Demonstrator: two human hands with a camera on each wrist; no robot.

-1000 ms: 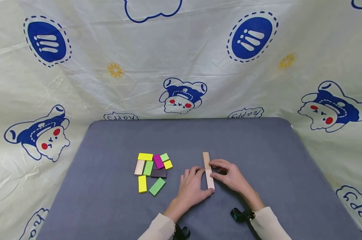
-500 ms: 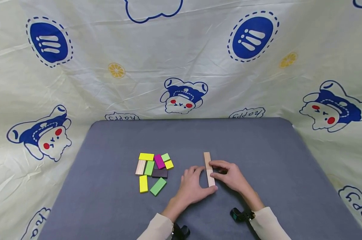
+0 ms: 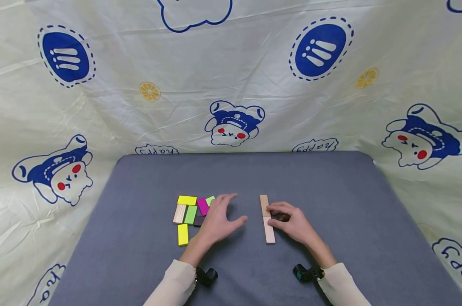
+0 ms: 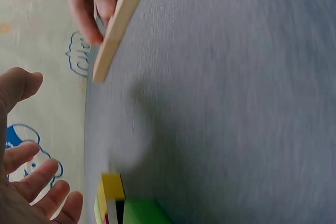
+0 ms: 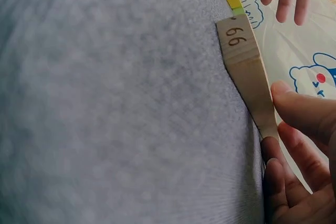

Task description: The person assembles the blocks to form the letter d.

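- The far wooden block (image 3: pixel 263 204) and the near wooden block (image 3: pixel 269 233) lie end to end right of centre on the counter (image 3: pixel 315 182), forming one narrow row running far to near. The row has not visibly moved over the last second.
- The right hand (image 3: pixel 294 221) remains at the row's right side. Its thumb touches the near block and a finger the far block, close to the joint. The grip is loosely bent with thumb and finger apart; both bear on the same side, so it looks like steadying rather than pinching.
- The main change is the left hand (image 3: pixel 217 219). Half a second ago it was at the row's left side, thumb by the near end; now it is well apart to the left, its grip spread and holding nothing.
- The near end is therefore uncovered, and the right wrist view shows digits stamped there. With just one hand at it, the row seems settled, and the left hand is free.
- That hand now covers the right part of the coloured group, partly hiding the dark purple block (image 3: pixel 198 221).
- Left of it show the magenta block (image 3: pixel 202 206), the green block (image 3: pixel 191 214), the striped wooden block (image 3: pixel 179 213), the far yellow block (image 3: pixel 187 200) and the near yellow block (image 3: pixel 183 234).
- A printed cloth (image 3: pixel 238 63) hangs beyond the counter.
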